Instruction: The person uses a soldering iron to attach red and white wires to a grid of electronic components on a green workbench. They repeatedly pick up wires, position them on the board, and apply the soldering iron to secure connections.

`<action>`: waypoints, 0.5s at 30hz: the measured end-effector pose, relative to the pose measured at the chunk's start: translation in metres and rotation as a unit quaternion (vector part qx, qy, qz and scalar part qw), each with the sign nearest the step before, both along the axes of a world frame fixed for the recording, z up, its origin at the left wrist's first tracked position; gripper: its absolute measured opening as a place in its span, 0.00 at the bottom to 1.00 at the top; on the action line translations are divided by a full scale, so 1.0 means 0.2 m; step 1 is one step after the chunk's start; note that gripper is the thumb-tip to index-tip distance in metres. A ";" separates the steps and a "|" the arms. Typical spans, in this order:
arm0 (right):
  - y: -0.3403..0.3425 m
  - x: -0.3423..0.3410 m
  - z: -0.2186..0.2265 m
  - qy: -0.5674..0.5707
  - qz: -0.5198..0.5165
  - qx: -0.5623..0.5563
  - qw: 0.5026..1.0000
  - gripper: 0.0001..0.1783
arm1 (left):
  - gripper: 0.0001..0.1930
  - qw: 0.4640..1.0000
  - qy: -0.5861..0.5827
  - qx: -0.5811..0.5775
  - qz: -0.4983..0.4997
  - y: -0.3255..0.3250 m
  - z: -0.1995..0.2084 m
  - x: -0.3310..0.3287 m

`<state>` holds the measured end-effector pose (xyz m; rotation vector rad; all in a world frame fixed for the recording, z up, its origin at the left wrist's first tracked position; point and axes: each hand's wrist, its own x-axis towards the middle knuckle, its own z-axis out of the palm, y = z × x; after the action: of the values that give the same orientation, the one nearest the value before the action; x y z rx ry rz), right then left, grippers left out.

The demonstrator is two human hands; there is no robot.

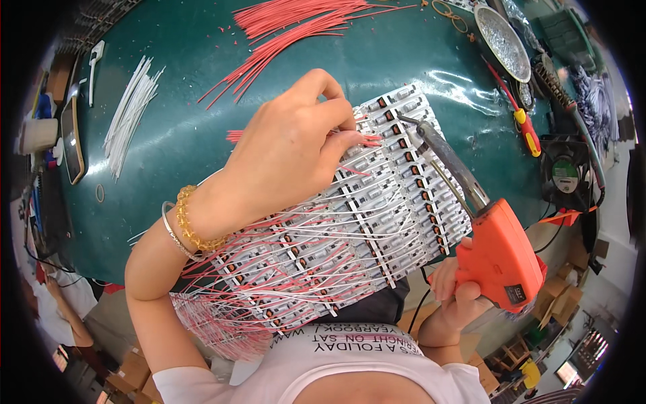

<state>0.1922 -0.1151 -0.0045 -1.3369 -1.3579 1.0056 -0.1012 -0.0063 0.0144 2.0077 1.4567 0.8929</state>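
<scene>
My left hand (pixel 282 138), wearing bracelets at the wrist, is closed in a pinch around short red wires (pixel 370 141) above the far part of a circuit board panel (pixel 410 195). Their ends stick out on both sides of the hand. In my right hand (pixel 452 296) is an orange soldering gun (pixel 505 259), fingers wrapped round its handle. Its metal tip points at the panel's far rows, just right of my left fingertips; whether it touches cannot be told. Many red and white wires trail from the panel's nearer rows toward my lap.
Loose red wires (pixel 296 20) lie at the back of the green table (pixel 182 74), white wires (pixel 132 114) at the left. To the right are a screwdriver (pixel 525 128), a metal dish (pixel 503 44) and a small black fan (pixel 565 172). Another person's arm (pixel 67 313) shows far left.
</scene>
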 end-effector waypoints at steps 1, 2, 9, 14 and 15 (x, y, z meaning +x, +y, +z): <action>0.00 0.00 0.01 0.000 0.002 -0.005 1.000 0.46 | 0.04 1.000 0.002 0.006 0.005 0.00 -0.01 0.00; 0.00 0.00 0.02 0.000 0.005 -0.009 1.000 0.46 | 0.04 1.000 0.005 0.012 0.010 0.00 -0.02 0.01; -0.03 0.02 -0.01 0.049 0.029 -0.050 0.997 0.46 | 0.04 0.998 0.004 0.042 0.037 -0.01 -0.05 0.02; 0.02 -0.08 0.06 0.048 0.029 -0.046 0.997 0.43 | 0.04 0.999 0.000 0.039 0.034 -0.01 -0.05 0.03; 0.01 -0.05 0.04 0.019 0.029 -0.039 0.999 0.42 | 0.04 0.999 0.001 0.039 0.034 -0.01 -0.05 0.04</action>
<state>0.1817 -0.1130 0.0039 -1.3357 -1.3484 1.1274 -0.0940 -0.0081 0.0040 2.0258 1.5217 0.9917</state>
